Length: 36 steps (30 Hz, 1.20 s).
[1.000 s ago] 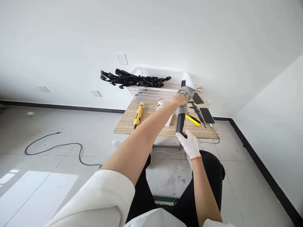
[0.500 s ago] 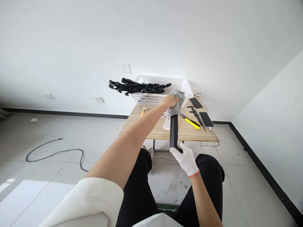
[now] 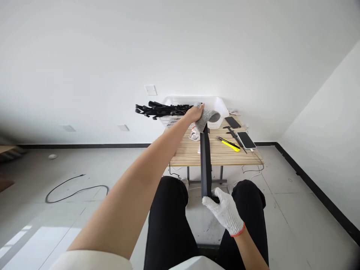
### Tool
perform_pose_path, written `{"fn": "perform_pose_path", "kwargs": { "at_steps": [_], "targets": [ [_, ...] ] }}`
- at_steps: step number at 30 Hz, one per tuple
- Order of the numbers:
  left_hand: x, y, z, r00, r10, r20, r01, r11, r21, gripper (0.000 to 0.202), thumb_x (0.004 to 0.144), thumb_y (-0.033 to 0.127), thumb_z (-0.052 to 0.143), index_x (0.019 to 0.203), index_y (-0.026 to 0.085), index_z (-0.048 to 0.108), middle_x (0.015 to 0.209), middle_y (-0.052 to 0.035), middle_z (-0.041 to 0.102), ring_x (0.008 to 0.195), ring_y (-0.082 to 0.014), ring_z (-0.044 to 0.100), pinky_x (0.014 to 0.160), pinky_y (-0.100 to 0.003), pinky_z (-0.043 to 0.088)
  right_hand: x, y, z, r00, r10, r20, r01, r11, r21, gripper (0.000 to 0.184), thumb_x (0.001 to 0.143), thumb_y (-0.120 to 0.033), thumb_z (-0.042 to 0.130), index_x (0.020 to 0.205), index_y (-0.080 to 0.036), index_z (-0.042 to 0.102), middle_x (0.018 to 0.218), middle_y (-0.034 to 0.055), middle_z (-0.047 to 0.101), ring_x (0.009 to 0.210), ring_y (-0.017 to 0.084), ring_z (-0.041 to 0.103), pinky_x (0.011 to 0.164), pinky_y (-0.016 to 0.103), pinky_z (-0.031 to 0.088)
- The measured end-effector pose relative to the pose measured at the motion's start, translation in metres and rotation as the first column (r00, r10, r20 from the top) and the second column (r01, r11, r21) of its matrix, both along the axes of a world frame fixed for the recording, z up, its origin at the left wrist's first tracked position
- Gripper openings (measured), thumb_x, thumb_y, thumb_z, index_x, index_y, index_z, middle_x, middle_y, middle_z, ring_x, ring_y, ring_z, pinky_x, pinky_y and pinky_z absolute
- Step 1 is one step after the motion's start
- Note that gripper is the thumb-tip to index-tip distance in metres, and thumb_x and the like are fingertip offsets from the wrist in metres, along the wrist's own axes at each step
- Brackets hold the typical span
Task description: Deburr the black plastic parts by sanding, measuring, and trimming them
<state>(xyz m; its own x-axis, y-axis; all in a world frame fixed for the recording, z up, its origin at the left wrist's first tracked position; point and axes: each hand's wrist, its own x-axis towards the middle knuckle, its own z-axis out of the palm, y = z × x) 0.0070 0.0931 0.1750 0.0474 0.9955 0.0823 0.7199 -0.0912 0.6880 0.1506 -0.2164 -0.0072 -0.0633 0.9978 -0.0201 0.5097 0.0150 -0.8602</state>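
Observation:
My bare left hand (image 3: 196,112) is closed on a grey cloth (image 3: 206,117) at the far end of a long black bar-shaped part (image 3: 206,161). The cloth folds over to the right of the fingers and lies against the part's upper end. In a white knitted glove with an orange cuff, my right hand (image 3: 224,210) grips the near end of the black part between thumb and fingers. The part slopes from above the table down toward my knees. Behind the left hand, several thin black pieces (image 3: 160,109) lie across the basket.
A white plastic basket (image 3: 222,108) stands on the striped wooden table (image 3: 185,159) against the wall. To the right lie a yellow utility knife (image 3: 231,145), a black caliper (image 3: 236,137), a charging phone (image 3: 246,140) and a dark phone (image 3: 232,122). A black cable (image 3: 75,193) curls on the floor.
My left hand with the cloth has shifted slightly left, and the cloth has opened out to the right. My right hand and the part's near end are lower. The camera view has shifted.

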Motion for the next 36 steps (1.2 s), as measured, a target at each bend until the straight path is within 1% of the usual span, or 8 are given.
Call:
{"fn": "perform_pose_path", "kwargs": {
  "at_steps": [5, 8, 13, 19, 23, 29, 32, 36],
  "targets": [
    [-0.004, -0.011, 0.002, 0.995, 0.022, 0.099, -0.022, 1.000, 0.006, 0.057, 0.104, 0.059, 0.037, 0.091, 0.013, 0.069, 0.100, -0.0179, 0.073, 0.109, -0.0345, 0.068, 0.090, -0.038, 0.050, -0.008, 0.004, 0.011, 0.997, 0.042, -0.064, -0.045, 0.998, -0.045, 0.052, 0.087, -0.064, 0.063, 0.068, -0.024, 0.037, 0.061, -0.0035, 0.053, 0.056, 0.012, 0.046, 0.053, 0.025, 0.036],
    [-0.011, -0.022, 0.001, 0.966, -0.052, 0.255, 0.051, 0.999, 0.010, 0.051, 0.105, 0.054, 0.041, 0.082, 0.015, 0.066, 0.089, -0.0124, 0.072, 0.098, -0.0283, 0.069, 0.086, -0.036, 0.051, -0.016, 0.005, 0.020, 0.996, 0.046, -0.071, -0.048, 0.999, -0.026, 0.050, 0.087, -0.063, 0.064, 0.068, -0.023, 0.041, 0.062, -0.0038, 0.055, 0.058, 0.012, 0.048, 0.055, 0.025, 0.038],
    [-0.018, -0.035, 0.000, 0.775, -0.206, 0.597, 0.286, 0.958, -0.040, 0.033, 0.101, 0.049, 0.056, 0.092, 0.018, 0.065, 0.081, -0.0045, 0.070, 0.078, -0.0177, 0.068, 0.074, -0.029, 0.054, -0.021, 0.004, 0.026, 1.000, 0.022, -0.012, -0.022, 0.999, -0.027, 0.050, 0.085, -0.064, 0.066, 0.069, -0.023, 0.044, 0.064, -0.0034, 0.060, 0.061, 0.013, 0.052, 0.058, 0.026, 0.038],
    [0.003, -0.039, -0.014, 0.630, -0.274, 0.727, 0.372, 0.928, 0.027, 0.026, 0.103, 0.041, 0.056, 0.094, 0.018, 0.064, 0.084, -0.0047, 0.071, 0.084, -0.0179, 0.069, 0.083, -0.030, 0.056, -0.008, -0.002, 0.027, 1.000, -0.011, 0.014, 0.011, 0.999, -0.037, 0.044, 0.084, -0.064, 0.067, 0.075, -0.023, 0.055, 0.075, -0.0018, 0.065, 0.070, 0.015, 0.056, 0.065, 0.027, 0.042],
    [0.015, -0.044, -0.036, 0.713, -0.270, 0.647, 0.314, 0.948, 0.048, 0.023, 0.102, 0.039, 0.053, 0.098, 0.019, 0.064, 0.093, -0.0064, 0.071, 0.095, -0.0211, 0.068, 0.089, -0.035, 0.053, -0.005, -0.005, 0.026, 0.998, -0.059, 0.014, 0.059, 0.998, -0.001, 0.045, 0.083, -0.062, 0.067, 0.071, -0.022, 0.051, 0.071, -0.0024, 0.061, 0.067, 0.014, 0.053, 0.063, 0.027, 0.041],
    [0.003, -0.075, -0.058, 0.921, -0.230, 0.314, 0.199, 0.972, 0.127, 0.022, 0.102, 0.036, 0.049, 0.089, 0.020, 0.055, 0.087, -0.0051, 0.065, 0.097, -0.0234, 0.063, 0.091, -0.036, 0.048, -0.004, -0.013, 0.017, 1.000, -0.020, -0.003, 0.020, 1.000, 0.010, 0.043, 0.084, -0.061, 0.067, 0.072, -0.023, 0.050, 0.069, -0.0034, 0.060, 0.066, 0.013, 0.053, 0.061, 0.026, 0.041],
    [-0.004, -0.099, -0.067, 0.953, -0.210, 0.217, 0.190, 0.975, 0.113, 0.022, 0.098, 0.031, 0.052, 0.079, 0.022, 0.046, 0.077, -0.0036, 0.057, 0.092, -0.0259, 0.061, 0.092, -0.041, 0.047, -0.005, -0.011, 0.017, 0.998, -0.066, -0.021, 0.066, 0.998, 0.025, 0.048, 0.082, -0.064, 0.065, 0.069, -0.023, 0.043, 0.061, -0.0049, 0.051, 0.059, 0.012, 0.047, 0.056, 0.025, 0.038],
    [0.000, -0.132, -0.079, 0.951, -0.295, 0.094, 0.286, 0.953, 0.095, 0.030, 0.099, 0.031, 0.050, 0.073, 0.024, 0.038, 0.073, -0.0026, 0.052, 0.087, -0.0253, 0.060, 0.091, -0.041, 0.046, -0.010, -0.002, 0.027, 0.989, -0.131, -0.074, 0.135, 0.989, 0.065, 0.048, 0.082, -0.066, 0.064, 0.070, -0.024, 0.045, 0.059, -0.0046, 0.050, 0.057, 0.013, 0.048, 0.053, 0.026, 0.039]
  ]
}}
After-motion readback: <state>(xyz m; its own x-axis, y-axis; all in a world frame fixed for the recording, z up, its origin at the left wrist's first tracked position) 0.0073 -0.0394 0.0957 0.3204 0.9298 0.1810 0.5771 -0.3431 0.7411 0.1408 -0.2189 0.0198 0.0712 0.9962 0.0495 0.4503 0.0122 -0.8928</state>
